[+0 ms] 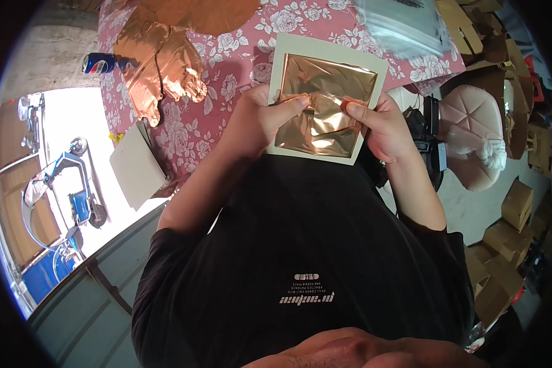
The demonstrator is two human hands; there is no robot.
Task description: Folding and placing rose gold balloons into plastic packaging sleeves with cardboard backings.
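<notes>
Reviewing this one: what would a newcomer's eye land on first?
First, the shiny gold foil on a pale card, gripped by the left hand and right hand at upper centre. Then the crumpled copper-coloured foil on the floral tablecloth at upper left, and the blue wheeled vehicle at far left.

The foil sheet (328, 138) lies on the card (278, 70), between the left hand (264, 118) and the right hand (384, 127). On the counter (230, 67), loose foil (141, 55) lies left, plastic bags (405, 30) far right. 1 can (99, 63) sits left of the loose foil; 1 chair (469, 116) stands right of the counter, cardboard boxes (517, 205) beyond.
</notes>
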